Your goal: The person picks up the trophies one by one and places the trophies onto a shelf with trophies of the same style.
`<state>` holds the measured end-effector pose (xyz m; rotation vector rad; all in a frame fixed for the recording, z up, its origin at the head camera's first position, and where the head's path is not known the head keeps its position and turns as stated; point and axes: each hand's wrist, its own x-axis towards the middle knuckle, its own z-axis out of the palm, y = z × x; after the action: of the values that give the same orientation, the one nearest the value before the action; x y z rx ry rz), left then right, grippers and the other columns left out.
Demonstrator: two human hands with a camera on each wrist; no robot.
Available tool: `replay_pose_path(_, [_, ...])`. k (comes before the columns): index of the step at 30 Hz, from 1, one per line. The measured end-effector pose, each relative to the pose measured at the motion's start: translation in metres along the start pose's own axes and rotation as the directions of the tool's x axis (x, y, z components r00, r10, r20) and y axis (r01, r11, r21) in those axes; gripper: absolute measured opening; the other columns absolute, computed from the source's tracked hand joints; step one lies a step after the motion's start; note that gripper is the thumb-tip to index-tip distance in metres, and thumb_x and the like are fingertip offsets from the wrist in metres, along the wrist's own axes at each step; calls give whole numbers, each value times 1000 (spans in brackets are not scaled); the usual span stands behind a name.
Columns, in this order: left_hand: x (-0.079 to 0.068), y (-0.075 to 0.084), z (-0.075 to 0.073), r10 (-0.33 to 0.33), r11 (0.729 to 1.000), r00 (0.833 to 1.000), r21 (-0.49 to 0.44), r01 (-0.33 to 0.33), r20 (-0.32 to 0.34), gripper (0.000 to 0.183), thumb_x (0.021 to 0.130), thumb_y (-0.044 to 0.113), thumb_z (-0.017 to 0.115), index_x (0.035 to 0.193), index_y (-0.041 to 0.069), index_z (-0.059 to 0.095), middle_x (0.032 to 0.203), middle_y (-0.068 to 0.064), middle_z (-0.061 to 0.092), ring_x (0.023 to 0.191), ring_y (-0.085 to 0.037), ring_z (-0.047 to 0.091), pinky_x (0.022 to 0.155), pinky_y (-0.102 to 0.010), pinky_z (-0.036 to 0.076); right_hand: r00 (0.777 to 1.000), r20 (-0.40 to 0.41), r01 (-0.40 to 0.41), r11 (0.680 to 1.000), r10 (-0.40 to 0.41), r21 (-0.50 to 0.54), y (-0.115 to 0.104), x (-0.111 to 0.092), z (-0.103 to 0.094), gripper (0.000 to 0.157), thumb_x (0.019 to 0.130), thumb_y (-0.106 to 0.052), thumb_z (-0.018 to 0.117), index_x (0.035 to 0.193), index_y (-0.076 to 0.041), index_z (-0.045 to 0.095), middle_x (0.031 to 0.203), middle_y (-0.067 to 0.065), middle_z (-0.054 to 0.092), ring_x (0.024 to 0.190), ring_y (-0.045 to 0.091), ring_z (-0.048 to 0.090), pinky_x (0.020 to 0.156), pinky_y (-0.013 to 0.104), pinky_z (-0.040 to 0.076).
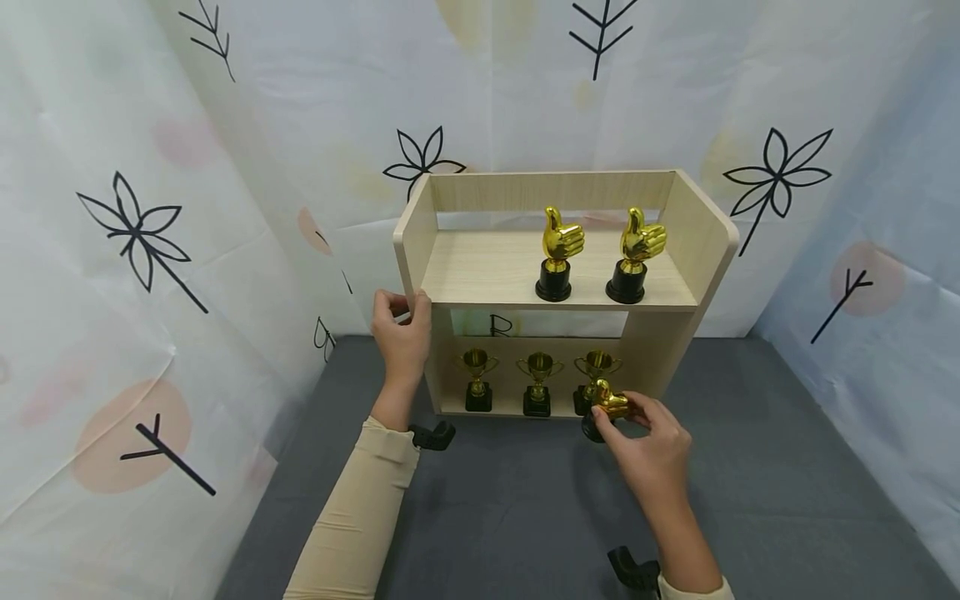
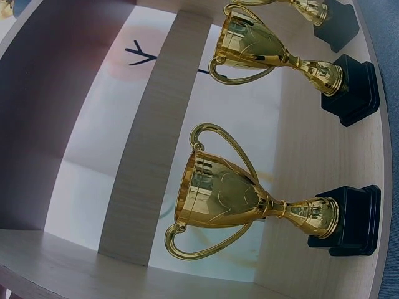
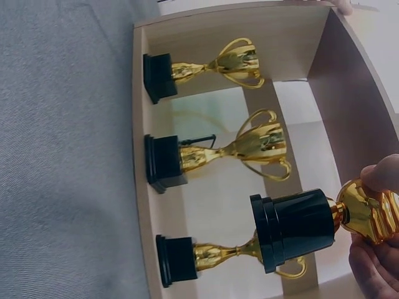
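Note:
My right hand (image 1: 652, 454) pinches a gold thumbs-up trophy (image 1: 612, 403) by its gold top, in front of the lower shelf. Its round black base (image 3: 296, 227) shows large in the right wrist view and overlaps one cup there. My left hand (image 1: 403, 343) grips the left side panel of a two-tier wooden shelf (image 1: 480, 265) near its middle board. Two more thumbs-up trophies, a left one (image 1: 555, 254) and a right one (image 1: 634, 254), stand upright on the upper tier. Three gold cup trophies (image 2: 221, 193) with black bases line the lower tier.
The shelf stands on a dark grey cloth surface (image 1: 495, 508). Behind it and at both sides hangs a pale curtain (image 1: 300, 150) with leaf prints. The shelf's right side panel (image 1: 701, 242) rises beside the right thumbs-up trophy.

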<state>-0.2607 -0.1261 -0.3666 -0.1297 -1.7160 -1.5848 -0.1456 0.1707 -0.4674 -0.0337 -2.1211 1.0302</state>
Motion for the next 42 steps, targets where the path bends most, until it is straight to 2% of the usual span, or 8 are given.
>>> replay_pose_path(8, [-1, 0, -1, -7, 1000, 1000, -8, 7, 6, 25, 101, 3, 64, 90, -10, 47, 89, -15, 52, 91, -49, 55, 78, -52, 51, 1000, -12, 9, 1000, -9, 25, -8, 5, -3, 45, 75, -8, 97, 113, 5, 77, 105, 21, 78, 83, 34, 76, 80, -3, 40])
replay_pose_path(21, [-1, -2, 1, -28, 1000, 1000, 3, 28, -6, 24, 101, 4, 64, 91, -10, 47, 95, -26, 54, 96, -48, 57, 84, -62, 53, 997, -51, 66, 997, -65, 29, -18, 10, -8, 45, 72, -8, 98, 111, 3, 78, 101, 19, 79, 79, 33, 76, 80, -1, 43])
replay_pose_path(24, [2, -16, 2, -26, 1000, 1000, 12, 26, -13, 24, 101, 5, 65, 91, -8, 47, 96, -27, 54, 95, -45, 58, 84, -60, 54, 997, -50, 66, 997, -64, 31, -20, 11, -9, 45, 73, -9, 98, 111, 3, 78, 101, 18, 79, 80, 33, 76, 80, -1, 43])
replay_pose_path(28, [7, -40, 3, -26, 999, 999, 35, 26, -23, 25, 100, 9, 66, 89, 0, 47, 95, -20, 55, 91, -33, 59, 80, -46, 54, 996, -53, 73, 997, -71, 36, -23, 13, -10, 44, 73, -9, 98, 112, 2, 78, 101, 18, 79, 81, 33, 76, 81, -1, 43])
replay_pose_path(31, [8, -43, 2, -22, 999, 999, 48, 24, -26, 24, 100, 13, 67, 88, 4, 48, 94, -15, 56, 90, -24, 59, 78, -38, 54, 995, -58, 82, 996, -80, 45, -25, 16, -11, 44, 74, -9, 97, 112, 2, 78, 102, 18, 79, 81, 34, 76, 81, -1, 43])
replay_pose_path(35, [7, -37, 2, -25, 999, 999, 42, 26, -20, 23, 100, 12, 67, 89, 4, 48, 95, -17, 56, 90, -22, 58, 79, -41, 54, 994, -64, 92, 994, -88, 61, -29, 19, -12, 44, 73, -7, 97, 112, 3, 78, 102, 18, 79, 82, 34, 76, 81, 1, 46])
replay_pose_path(38, [4, -22, 1, -30, 999, 1000, 23, 30, -9, 23, 101, 8, 66, 90, -1, 48, 96, -22, 55, 91, -24, 58, 82, -49, 54, 993, -66, 98, 993, -94, 64, -32, 21, -12, 44, 73, -7, 97, 111, 3, 78, 102, 18, 79, 82, 34, 76, 81, 1, 46])
replay_pose_path(42, [1, -4, 0, -33, 999, 999, 16, 33, -2, 22, 100, 7, 64, 89, -3, 47, 95, -22, 55, 91, -28, 58, 83, -52, 55, 993, -71, 103, 992, -99, 67, -35, 22, -13, 44, 73, -7, 97, 111, 4, 78, 102, 19, 79, 81, 35, 77, 81, 0, 45])
